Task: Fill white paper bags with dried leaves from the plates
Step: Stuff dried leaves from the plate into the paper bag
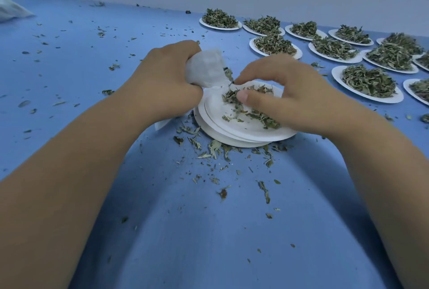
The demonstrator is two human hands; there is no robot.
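Note:
My left hand (162,79) grips a white paper bag (206,68), its mouth turned right toward a stack of white paper plates (232,130) in the middle of the blue table. Dried green leaves (253,114) lie on the top plate. My right hand (285,93) rests over those leaves, fingertips pinching a few at the bag's mouth. A few leaves stick out of the bag's opening. The lower part of the bag is hidden behind my left hand.
Several white plates heaped with dried leaves (369,82) stand in rows at the back right. Loose leaf bits (216,151) litter the blue tabletop (209,230) around the stack. A pale bag (11,10) lies at the far left edge. A wall runs behind.

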